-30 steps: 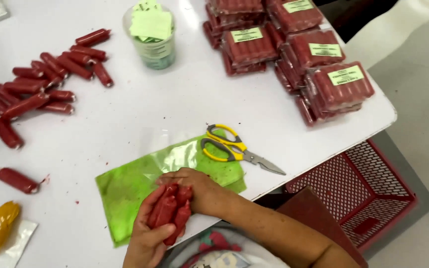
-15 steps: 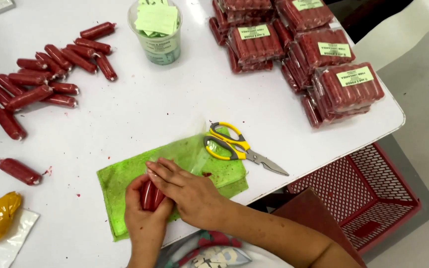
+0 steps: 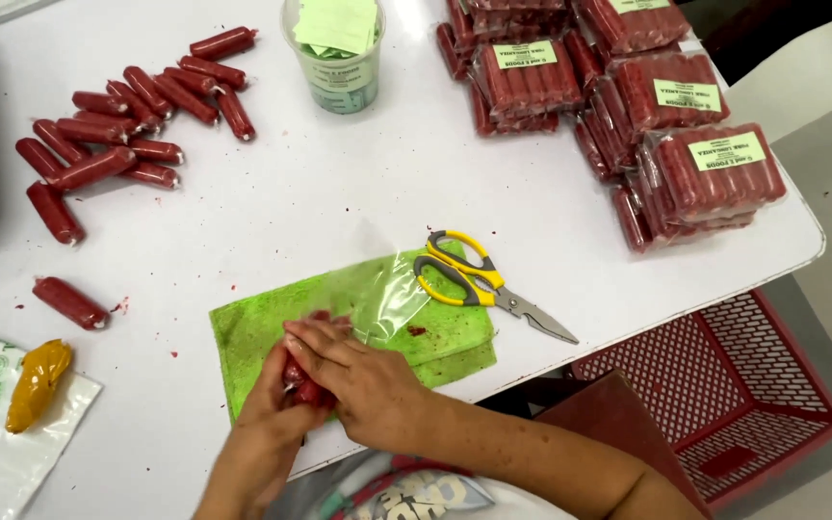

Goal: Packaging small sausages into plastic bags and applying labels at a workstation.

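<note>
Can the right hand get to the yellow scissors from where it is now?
Probably yes. The scissors lie uncovered on the green cloth, near the right hand, nothing between; but that hand is closed around red sausages.

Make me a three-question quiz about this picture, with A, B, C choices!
1. Where do the scissors lie?
A. in the red basket
B. partly on the green cloth
C. inside the cup

2. What colour are the scissor handles?
A. yellow and grey
B. blue
C. pink

3. What are the two hands doing?
A. resting flat, empty
B. cutting paper
C. gripping red sausages together

Answers: 1 B, their handles overlap the green cloth. 2 A, yellow loops with grey inside. 3 C, the left hand and right hand close around the red sausages.
</note>
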